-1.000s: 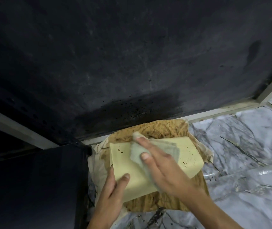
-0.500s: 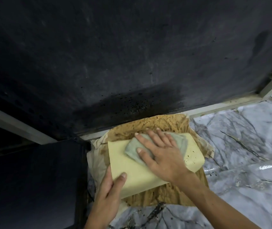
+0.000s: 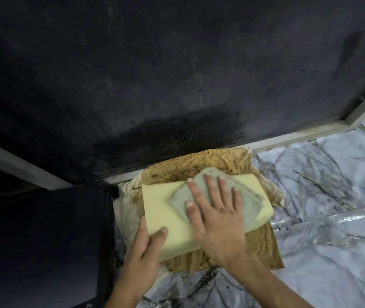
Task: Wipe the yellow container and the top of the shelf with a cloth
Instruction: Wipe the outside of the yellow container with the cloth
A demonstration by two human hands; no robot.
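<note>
A pale yellow container (image 3: pixel 166 210) lies flat on stained brown paper (image 3: pixel 221 161) at the back of the shelf. A folded grey-green cloth (image 3: pixel 250 203) rests on its right half. My right hand (image 3: pixel 217 216) lies flat on the cloth, fingers spread, pressing it onto the container. My left hand (image 3: pixel 143 252) grips the container's near left corner, thumb on top. The container's top face looks smooth, with no specks showing.
The shelf top (image 3: pixel 332 241) is covered with a marble-patterned sheet, speckled with dark grit near the paper. A dark, dusty wall (image 3: pixel 177 74) rises right behind the container. A white frame rail (image 3: pixel 299 136) runs along the wall's base. A dark panel (image 3: pixel 44 241) stands at the left.
My right hand has slid the cloth rightward and toward the wall across the container, flattening out. The dark specks on the container's right side are gone. My left hand keeps its hold.
</note>
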